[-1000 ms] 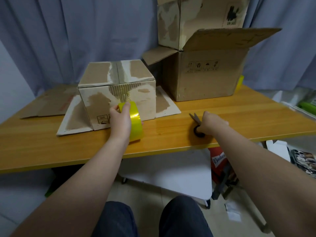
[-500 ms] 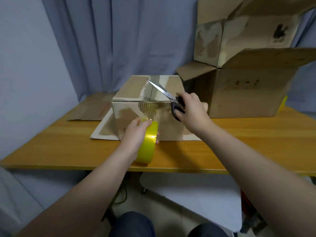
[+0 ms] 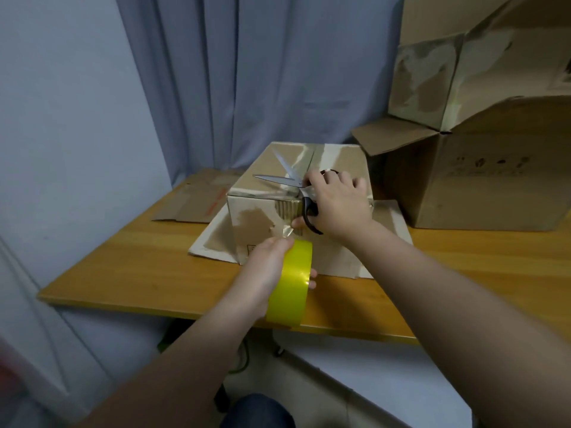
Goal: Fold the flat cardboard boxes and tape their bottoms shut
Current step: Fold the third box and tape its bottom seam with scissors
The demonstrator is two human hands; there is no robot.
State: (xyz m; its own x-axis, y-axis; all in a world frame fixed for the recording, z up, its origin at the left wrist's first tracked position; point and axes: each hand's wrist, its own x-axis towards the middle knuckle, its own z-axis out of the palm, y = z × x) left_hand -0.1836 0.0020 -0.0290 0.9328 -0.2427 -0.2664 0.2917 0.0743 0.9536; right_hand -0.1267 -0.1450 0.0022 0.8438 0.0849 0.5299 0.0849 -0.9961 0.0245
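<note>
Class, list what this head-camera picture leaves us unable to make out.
Head view:
- Handles of the scissors: partly covered by the right hand.
- Print on the large box: too blurred to read.
- Top box: cut off by the upper edge.
- Core of the tape roll: hidden behind the left hand.

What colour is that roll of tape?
Bright yellow; the tape roll, held by the left hand, shows in the head view.

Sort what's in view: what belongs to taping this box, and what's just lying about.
In use: box being taped; tape roll in the left hand; scissors, blades open, in the right hand.
Lying about: flat cardboard left of the box; big open box; smaller box stacked on it.
</note>
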